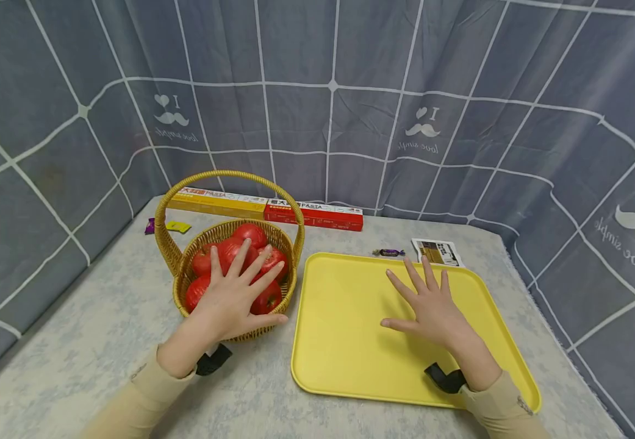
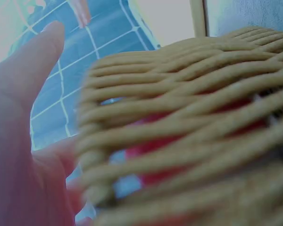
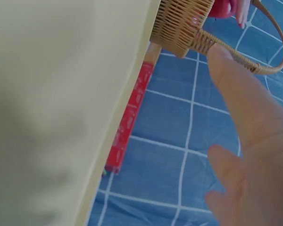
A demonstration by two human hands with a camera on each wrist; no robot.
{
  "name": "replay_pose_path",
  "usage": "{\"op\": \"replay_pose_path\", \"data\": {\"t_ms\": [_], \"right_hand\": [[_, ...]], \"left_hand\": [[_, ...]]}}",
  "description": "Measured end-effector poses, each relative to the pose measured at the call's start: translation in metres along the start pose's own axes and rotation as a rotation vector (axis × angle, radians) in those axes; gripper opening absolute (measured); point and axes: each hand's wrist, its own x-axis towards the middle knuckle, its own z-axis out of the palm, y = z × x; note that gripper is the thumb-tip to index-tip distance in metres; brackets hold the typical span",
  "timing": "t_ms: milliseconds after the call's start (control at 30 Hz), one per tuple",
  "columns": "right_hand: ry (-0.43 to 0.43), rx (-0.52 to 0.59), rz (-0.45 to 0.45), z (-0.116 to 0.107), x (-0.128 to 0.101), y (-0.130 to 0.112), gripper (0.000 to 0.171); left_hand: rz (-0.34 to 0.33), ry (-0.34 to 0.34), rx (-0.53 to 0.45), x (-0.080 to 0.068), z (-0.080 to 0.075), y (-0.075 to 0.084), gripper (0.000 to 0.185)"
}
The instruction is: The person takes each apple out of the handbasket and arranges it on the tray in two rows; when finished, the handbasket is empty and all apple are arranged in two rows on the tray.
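My left hand (image 1: 233, 299) is spread with straight fingers over the near side of a wicker basket (image 1: 181, 286) filled with several red apples (image 1: 249, 233). Whether its fingers touch the apples cannot be made out. In the left wrist view the basket's woven side (image 2: 188, 103) fills much of the picture, beside the thumb (image 2: 42, 56). My right hand (image 1: 432, 314), fingers spread and holding nothing, hovers over a yellow tray (image 1: 344, 341), its shadow falling on the tray. The tray's bare surface (image 3: 61, 94) takes up the left of the right wrist view.
Behind the basket lie a yellow pasta box (image 1: 218, 204) and a red pasta box (image 1: 317, 216) end to end. A purple wrapped candy (image 1: 388, 252) and a white packet (image 1: 437, 252) sit behind the tray. Purple (image 1: 149, 226) and yellow (image 1: 178, 227) wrapped pieces lie left. Grey curtains (image 1: 295, 116) enclose the table.
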Motion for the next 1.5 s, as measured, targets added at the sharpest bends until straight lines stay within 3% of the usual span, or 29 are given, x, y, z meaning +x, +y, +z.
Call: {"op": "replay_pose_path", "data": {"t_ms": [167,367,467,567,700,767,833,900,1033,1133,1267,1500], "right_hand": [[-0.047,0.153,-0.088,0.004,0.005,-0.011,0.085],[-0.123,0.353,-0.186,0.006,0.023,-0.037,0.072],[-0.092,0.427,-0.246,0.006,0.040,-0.057,0.067],[-0.016,0.534,-0.294,0.006,0.060,-0.081,0.061],[0.060,0.720,-0.307,0.004,0.086,-0.113,0.056],[0.077,0.831,-0.296,0.004,0.099,-0.127,0.055],[0.082,0.936,-0.267,0.003,0.111,-0.139,0.056],[0.088,1.022,-0.241,0.004,0.124,-0.150,0.057],[0.092,1.084,-0.177,0.007,0.145,-0.166,0.059],[0.095,1.064,-0.138,0.011,0.158,-0.173,0.062],[0.113,0.986,-0.118,0.018,0.170,-0.180,0.065],[0.075,0.956,-0.113,0.028,0.183,-0.186,0.063]], "left_hand": [[0.028,0.051,-0.080,-0.021,-0.007,-0.007,0.091],[0.022,0.200,-0.270,-0.045,-0.002,-0.028,0.082],[-0.035,0.323,-0.352,-0.057,0.004,-0.040,0.077],[-0.088,0.491,-0.395,-0.067,0.013,-0.052,0.071],[-0.105,0.709,-0.464,-0.073,0.026,-0.062,0.072],[-0.109,0.765,-0.506,-0.073,0.032,-0.066,0.074],[-0.141,0.768,-0.568,-0.074,0.037,-0.068,0.073],[-0.203,0.714,-0.629,-0.074,0.041,-0.069,0.076],[-0.349,0.555,-0.774,-0.076,0.044,-0.071,0.086],[-0.412,0.420,-0.904,-0.077,0.044,-0.073,0.088],[-0.448,0.287,-1.052,-0.077,0.046,-0.077,0.083],[-0.430,0.271,-1.155,-0.078,0.054,-0.082,0.079]]}}
